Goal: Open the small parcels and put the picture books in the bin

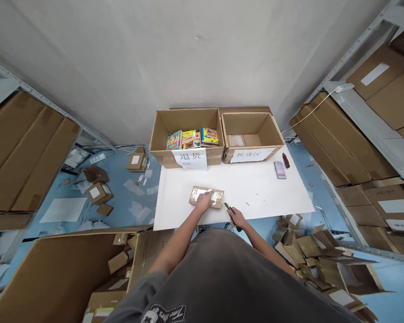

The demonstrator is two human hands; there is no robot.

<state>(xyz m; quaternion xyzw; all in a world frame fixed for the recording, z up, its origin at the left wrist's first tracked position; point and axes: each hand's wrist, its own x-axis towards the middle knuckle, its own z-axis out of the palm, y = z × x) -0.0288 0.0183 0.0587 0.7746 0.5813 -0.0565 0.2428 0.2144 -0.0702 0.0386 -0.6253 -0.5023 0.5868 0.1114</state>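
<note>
A small taped cardboard box (194,196) with a white label lies flat near the front edge of the white table. My left hand (205,201) rests across its top and holds it against the table, hiding part of the label. Just right of the box, my right hand (237,217) is closed round a black and yellow utility knife (227,207). The knife's tip points toward the box and away from my body, apart from the box.
At the table's (256,184) back stand an open carton (188,158) of colourful books and a second open carton (227,152). A purple pack (280,170) and a red-black tool (286,160) lie right. Parcels fill a big carton (67,269); opened boxes (323,251) cover the right floor.
</note>
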